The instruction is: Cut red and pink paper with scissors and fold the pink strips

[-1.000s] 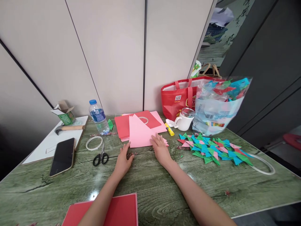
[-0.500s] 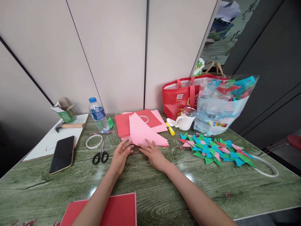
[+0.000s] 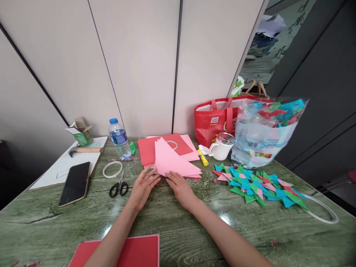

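Note:
A stack of folded pink paper (image 3: 174,161) lies with its layers slightly fanned on top of red and pink sheets (image 3: 146,148). At its lower left edge is my left hand (image 3: 143,187), fingers stretched and apart. My right hand (image 3: 180,188) rests its extended fingertips on the stack's near edge. Neither hand grips anything. A white ring (image 3: 174,144) sits on the red sheet, partly behind the folded paper. Under my left forearm lies a red sheet with a pink edge (image 3: 143,250).
To the left are scissors (image 3: 119,188), a white ring (image 3: 112,169), a phone (image 3: 74,184), a hammer (image 3: 86,150), a small box (image 3: 82,135) and a water bottle (image 3: 120,141). Rightward stand a glue stick (image 3: 203,157), mug (image 3: 221,147), red bag (image 3: 207,124), plastic bag (image 3: 263,137) and folded paper pieces (image 3: 256,184).
The view has shifted a little, so objects sit slightly lower. Both hands stay by the pink stack, the right fingers drawn closer together.

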Motion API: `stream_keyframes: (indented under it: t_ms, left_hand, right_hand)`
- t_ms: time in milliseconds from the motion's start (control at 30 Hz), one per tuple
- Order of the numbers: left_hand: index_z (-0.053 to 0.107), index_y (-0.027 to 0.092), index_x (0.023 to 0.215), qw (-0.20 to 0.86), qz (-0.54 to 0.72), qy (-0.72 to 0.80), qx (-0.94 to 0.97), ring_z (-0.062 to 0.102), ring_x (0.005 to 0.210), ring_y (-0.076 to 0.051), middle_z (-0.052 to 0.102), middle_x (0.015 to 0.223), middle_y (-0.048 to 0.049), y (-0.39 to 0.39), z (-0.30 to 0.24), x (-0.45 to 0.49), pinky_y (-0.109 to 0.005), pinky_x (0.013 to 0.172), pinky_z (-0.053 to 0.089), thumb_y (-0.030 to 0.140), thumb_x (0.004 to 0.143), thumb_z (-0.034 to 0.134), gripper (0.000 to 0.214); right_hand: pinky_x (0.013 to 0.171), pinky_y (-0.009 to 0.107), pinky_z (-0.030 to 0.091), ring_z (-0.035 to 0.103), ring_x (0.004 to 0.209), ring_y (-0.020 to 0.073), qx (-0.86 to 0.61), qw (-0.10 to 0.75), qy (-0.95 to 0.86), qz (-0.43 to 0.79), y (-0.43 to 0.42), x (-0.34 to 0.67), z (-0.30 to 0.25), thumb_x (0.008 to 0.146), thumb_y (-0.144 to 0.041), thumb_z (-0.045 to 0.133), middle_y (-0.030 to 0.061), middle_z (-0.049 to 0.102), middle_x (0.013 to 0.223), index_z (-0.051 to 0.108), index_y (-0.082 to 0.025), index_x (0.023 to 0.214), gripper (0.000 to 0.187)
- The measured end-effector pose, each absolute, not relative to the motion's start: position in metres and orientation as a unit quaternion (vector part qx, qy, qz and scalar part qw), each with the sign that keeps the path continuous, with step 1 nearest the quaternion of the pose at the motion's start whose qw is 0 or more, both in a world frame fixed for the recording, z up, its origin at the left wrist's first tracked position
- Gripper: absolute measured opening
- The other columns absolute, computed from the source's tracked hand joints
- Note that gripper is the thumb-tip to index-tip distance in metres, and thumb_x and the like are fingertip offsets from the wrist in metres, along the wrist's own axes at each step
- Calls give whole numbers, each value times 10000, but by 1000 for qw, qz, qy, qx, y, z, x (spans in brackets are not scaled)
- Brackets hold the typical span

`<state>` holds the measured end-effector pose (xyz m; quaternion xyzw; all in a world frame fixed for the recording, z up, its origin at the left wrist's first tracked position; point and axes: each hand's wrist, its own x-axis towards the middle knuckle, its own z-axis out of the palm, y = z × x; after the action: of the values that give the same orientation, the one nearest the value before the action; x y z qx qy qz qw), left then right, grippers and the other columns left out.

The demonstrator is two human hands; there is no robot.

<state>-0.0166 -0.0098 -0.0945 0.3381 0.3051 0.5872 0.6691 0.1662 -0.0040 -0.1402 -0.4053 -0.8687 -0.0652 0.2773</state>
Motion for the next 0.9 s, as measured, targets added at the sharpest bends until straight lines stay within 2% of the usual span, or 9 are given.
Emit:
stream_keyframes:
  t_ms: [100,200,400,500,633,900]
  left_hand:
    - [556,207,1137,679,591,282,334,533,1117,-286,571,1221,-121,-9,-94,-17,-491,1018,319,166,741,641,407]
    - [548,196,1144,677,593,281,334,513,1140,-292,573,1216,-131,-8,-96,-17,-493,1023,312,153,740,642,417]
    - [526,187,1169,676,583,301,334,517,1138,-274,585,1198,-134,-8,-98,-13,-475,1029,314,149,735,649,453]
    - [512,192,1195,687,565,301,344,508,1148,-273,583,1200,-135,-9,-99,-12,-482,1034,301,158,736,650,481]
    - [500,211,1207,692,555,308,343,529,1126,-266,599,1174,-114,-9,-101,-12,-495,1033,303,138,737,643,496]
    - [506,230,1198,686,557,308,352,519,1134,-266,573,1202,-101,-9,-101,-12,-492,1024,318,123,729,645,501]
  right_hand:
    - [969,369,433,481,1165,204,-395,307,-865,-46,-2,167,-141,748,57,376,137,546,1239,511,-89,1216,508]
    - [931,358,466,525,1108,192,-408,355,-840,-27,0,170,-143,764,38,361,132,577,1193,513,-133,1223,513]
    - [771,305,518,620,865,179,-443,425,-789,-3,1,177,-142,847,-65,382,92,674,922,644,-177,971,311]
    - [704,298,510,619,773,177,-477,433,-765,-2,1,176,-139,859,-109,393,75,667,823,633,-179,904,254]
    - [684,282,492,609,730,171,-496,464,-734,-2,1,174,-135,844,-125,421,71,658,793,613,-167,949,223]
    - [597,252,442,567,650,157,-508,460,-728,26,0,175,-134,843,-184,471,55,602,714,680,-179,906,218]
